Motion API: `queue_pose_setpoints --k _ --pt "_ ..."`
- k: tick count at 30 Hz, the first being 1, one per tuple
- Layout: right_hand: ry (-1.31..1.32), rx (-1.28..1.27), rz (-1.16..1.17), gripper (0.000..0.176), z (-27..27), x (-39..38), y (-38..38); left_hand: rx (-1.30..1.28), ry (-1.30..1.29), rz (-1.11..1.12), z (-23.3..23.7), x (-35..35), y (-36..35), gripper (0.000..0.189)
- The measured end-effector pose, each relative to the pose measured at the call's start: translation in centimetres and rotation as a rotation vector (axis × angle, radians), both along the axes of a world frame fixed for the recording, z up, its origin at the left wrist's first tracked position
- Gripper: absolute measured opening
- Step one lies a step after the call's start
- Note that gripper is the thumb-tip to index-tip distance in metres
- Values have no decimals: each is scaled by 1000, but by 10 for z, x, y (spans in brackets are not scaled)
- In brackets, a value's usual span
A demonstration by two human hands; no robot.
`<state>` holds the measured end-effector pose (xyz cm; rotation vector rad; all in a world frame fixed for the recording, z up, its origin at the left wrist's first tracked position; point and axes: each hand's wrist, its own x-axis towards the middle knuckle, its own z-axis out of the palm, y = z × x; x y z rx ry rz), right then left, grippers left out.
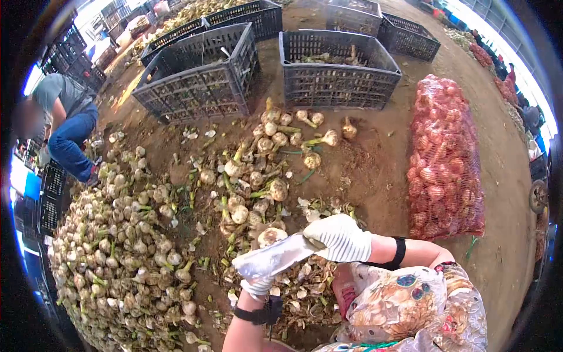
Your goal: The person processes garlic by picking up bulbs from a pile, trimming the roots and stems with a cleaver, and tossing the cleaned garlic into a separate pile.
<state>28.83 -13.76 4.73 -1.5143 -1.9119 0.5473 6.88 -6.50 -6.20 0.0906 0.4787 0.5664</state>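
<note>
My left hand (256, 273), in a whitish glove with a dark band at the wrist, is low in the middle of the head view. A pale grey, flat, smooth strip (293, 250) stretches from it to my right hand (340, 237). That hand wears a striped white glove with dirty fingertips, closed on the strip's far end. I cannot tell whether the strip is part of the left glove or a separate piece; the left fingers do not show apart from it. Just beyond the left hand is a garlic bulb (271, 236). More garlic bulbs (237, 214) with cut stems lie ahead.
A large garlic heap (129, 252) covers the left side. Black plastic crates (340, 76) stand ahead, one more crate (193, 91) beside. A filled red mesh sack (443, 164) is at the right. Another person (73, 123) bends at the far left. Peelings (299, 293) litter the ground.
</note>
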Motion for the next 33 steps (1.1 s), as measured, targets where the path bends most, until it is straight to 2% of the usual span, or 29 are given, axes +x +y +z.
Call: queue_pose_setpoints --k 1,3,8,14,16,18,20,21,22,23,24,25,27,28,30,31,32,33 --pt "-22 -18 15 13 3 -1 2 479 289 -124 0 -5 -3 53" --pt "-92 -94 52 14 8 -2 1 886 537 -225 24 -8 -9 51" --pt "-180 -140 201 16 16 3 -3 692 382 -225 34 -13 -22 52" --pt "-238 -185 147 11 12 1 -3 399 164 -283 49 -20 -28 54" --pt "-224 -196 148 11 9 1 -5 235 43 -269 52 -18 -27 54" --pt "-227 -137 105 11 1 5 -4 9 -232 -220 42 -10 -27 51" --pt "-229 -176 77 13 -19 11 -4 303 -40 -161 44 -1 -26 48" --pt "-165 -127 -46 10 -33 22 -5 694 299 -131 53 7 -29 47" --pt "-224 -446 -253 12 -69 44 -3 1085 638 -90 58 13 -27 47" --pt "-394 -566 -307 18 -105 77 -10 985 557 -155 51 13 -21 56" --pt "-466 -583 -305 21 -93 81 -21 671 501 -95 50 15 -7 61" --pt "-411 -480 -310 21 -89 86 -17 364 434 -42 52 19 13 65" --pt "-236 -422 -365 22 -99 64 -41 1167 641 -39 48 6 9 65" --pt "-181 -391 -397 23 -97 65 -34 1290 674 58 51 11 12 65" --pt "126 -439 -398 21 -72 43 -32 968 566 143 46 14 23 55" --pt "115 -263 -291 19 -67 32 -33 807 514 174 44 12 29 51" --pt "102 -92 -182 16 -61 21 -31 503 381 158 45 2 23 38" --pt "2 -59 -59 15 -52 14 -28 344 299 161 63 8 17 34"
